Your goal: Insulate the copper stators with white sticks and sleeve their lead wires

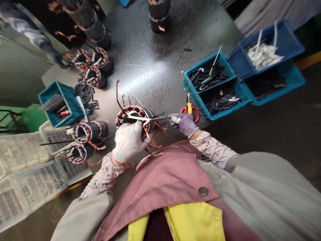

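Left hand in white knit glove is closed firmly around a copper-wound motor stator, which sits right under its fingers. Right hand, purple glove, is closed on a small tool w/ pale handle (its tip is hard to see). Just past this hand lie red-handled snips; further on, a teal crate w/ black sleeves.

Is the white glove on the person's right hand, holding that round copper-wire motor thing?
No, the left hand wears the white glove, not the right. It does hold the copper-wound motor stator, as the head view shows.
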Tool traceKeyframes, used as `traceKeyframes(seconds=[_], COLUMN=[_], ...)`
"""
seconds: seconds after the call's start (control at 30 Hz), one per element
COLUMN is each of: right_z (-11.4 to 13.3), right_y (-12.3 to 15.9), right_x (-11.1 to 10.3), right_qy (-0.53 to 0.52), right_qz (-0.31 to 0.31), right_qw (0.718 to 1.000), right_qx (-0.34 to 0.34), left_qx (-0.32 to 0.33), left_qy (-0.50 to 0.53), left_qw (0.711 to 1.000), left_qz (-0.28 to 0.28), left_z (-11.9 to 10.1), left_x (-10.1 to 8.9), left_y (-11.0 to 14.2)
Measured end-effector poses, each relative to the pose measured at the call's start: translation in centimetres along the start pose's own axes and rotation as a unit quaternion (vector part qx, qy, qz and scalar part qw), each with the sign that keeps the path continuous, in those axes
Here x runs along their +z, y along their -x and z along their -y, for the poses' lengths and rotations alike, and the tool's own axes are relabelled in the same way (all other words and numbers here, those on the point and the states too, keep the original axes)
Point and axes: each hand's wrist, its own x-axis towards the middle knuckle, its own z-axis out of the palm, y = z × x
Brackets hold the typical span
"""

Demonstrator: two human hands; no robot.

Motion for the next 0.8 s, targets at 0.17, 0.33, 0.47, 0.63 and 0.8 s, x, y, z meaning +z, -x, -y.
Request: traceKeyframes(seconds=[0.17, 0.33, 0.47, 0.63, 0.8], right_z=[-1.2, -0.7, 1.4, 3.7, 2.3], right_y=[-1.0, -0.9, -1.8, -2.8, -1.9], right_x=[3.0, 3.3, 2.0, -0.1, 0.3], right_qy=[-0.123, -0.027, 0.218, 0.317, 0.136], right_qz=[-0.018, -0.028, 0.012, 0.084, 0.058], right_qw=[0.992, 0.998, 0.961, 0.924, 0.987], right_qx=[0.028, -0.042, -0.168, -0.195, -0.062], left_qx=[0.008, 0.012, 0.014, 0.01, 0.014], left_qy=[0.003, -0.002, 0.001, -0.003, 0.011], left_qw=[1.0, 1.0, 1.0, 1.0, 1.0], left_qz=[0.0, 0.003, 0.003, 0.011, 0.002], left_z=[0.2, 0.1, 0.1, 0.1, 0.1], left_x=[0.2, 0.2, 0.2, 0.0, 0.1], left_y=[0.0, 0.0, 0.0, 0.1, 0.2])
